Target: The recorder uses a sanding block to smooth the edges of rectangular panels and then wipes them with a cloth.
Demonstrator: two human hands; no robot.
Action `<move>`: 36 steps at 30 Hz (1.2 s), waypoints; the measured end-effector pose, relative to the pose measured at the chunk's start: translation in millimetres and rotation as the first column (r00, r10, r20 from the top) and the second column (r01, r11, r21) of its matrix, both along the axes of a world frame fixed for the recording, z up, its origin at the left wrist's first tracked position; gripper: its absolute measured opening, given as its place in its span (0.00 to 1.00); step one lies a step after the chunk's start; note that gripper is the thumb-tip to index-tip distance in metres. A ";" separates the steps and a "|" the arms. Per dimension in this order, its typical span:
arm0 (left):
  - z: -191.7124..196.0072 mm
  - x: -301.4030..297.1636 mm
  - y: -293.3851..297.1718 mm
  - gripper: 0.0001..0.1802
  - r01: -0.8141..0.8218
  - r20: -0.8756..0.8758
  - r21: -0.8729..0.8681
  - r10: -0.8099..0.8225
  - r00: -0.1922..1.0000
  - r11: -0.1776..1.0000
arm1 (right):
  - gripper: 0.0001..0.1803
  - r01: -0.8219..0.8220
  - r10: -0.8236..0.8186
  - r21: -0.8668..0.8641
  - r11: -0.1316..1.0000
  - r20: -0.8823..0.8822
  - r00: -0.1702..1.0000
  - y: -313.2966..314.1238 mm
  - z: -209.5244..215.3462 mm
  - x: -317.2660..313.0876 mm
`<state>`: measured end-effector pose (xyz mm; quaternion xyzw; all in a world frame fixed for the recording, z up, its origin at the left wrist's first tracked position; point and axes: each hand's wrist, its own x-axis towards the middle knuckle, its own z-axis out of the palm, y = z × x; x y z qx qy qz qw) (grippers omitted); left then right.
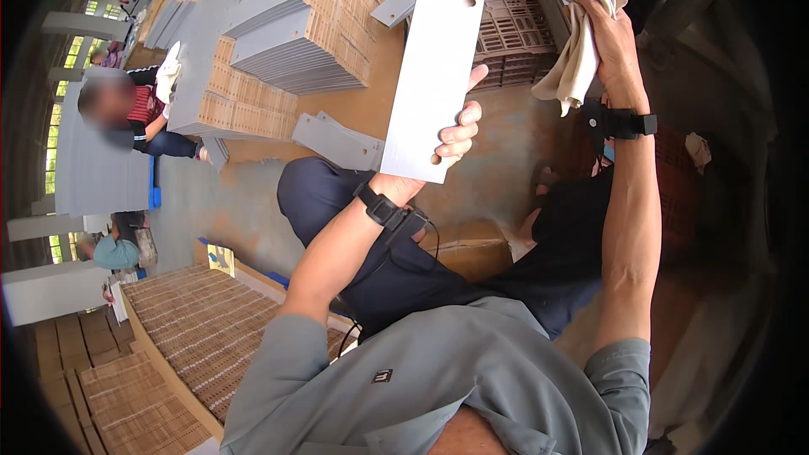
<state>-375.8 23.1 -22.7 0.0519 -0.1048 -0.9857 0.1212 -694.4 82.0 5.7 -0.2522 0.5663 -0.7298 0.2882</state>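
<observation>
The left hand (459, 133) grasps a pale, flat panel (431, 67) near its lower end, fingers curled round the right-hand edge; the panel stands at 12 o'clock in the view, leaning slightly, with a hole near each end. At 2 o'clock the right hand (613, 40) clenches a bunched cream cloth (573, 67), whose folds hang down on the panel's side, apart from it. The step in hand seems to be the panel held up with the cloth ready beside it; any move that joins the two would call for a steady left grip and the cloth spread flat under the right fingers. Between them, toward 1 o'clock, a brown slatted crate (514, 17) lies beyond, its rim the edge nearest the cloth, though the drop to it is hard to judge. From 10 to 11 o'clock loose grey panels (337, 141) and tall stacks (291, 46) crowd the panel's left, so swinging that way looks riskier than working across the gap on the right. Further out, bare floor (232, 202) gives room at 9 o'clock, a co-worker (150, 109) sits near 10, and a slatted brown pile (202, 329) fills 8.
</observation>
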 end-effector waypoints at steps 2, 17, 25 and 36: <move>-1.2 3.5 -1.8 0.38 -0.057 0.027 -0.025 0.058 0.998 0.998 | 0.31 -0.028 0.028 0.023 0.999 -0.001 1.000 -0.2 -2.8 6.8; 11.5 16.7 -7.9 0.39 -0.097 -0.013 -0.097 0.096 0.995 0.991 | 0.30 -0.082 0.084 0.064 0.995 -0.025 0.996 -1.2 -2.4 11.0; 13.6 12.6 -13.3 0.42 -0.097 0.035 -0.228 0.107 0.994 0.969 | 0.31 -0.115 0.115 0.056 0.992 -0.004 0.993 29.0 25.2 42.1; 24.4 8.2 -6.6 0.43 -0.218 -0.064 -0.288 0.208 0.976 0.933 | 0.17 -0.105 0.151 0.154 0.983 -0.332 0.931 123.0 11.5 170.4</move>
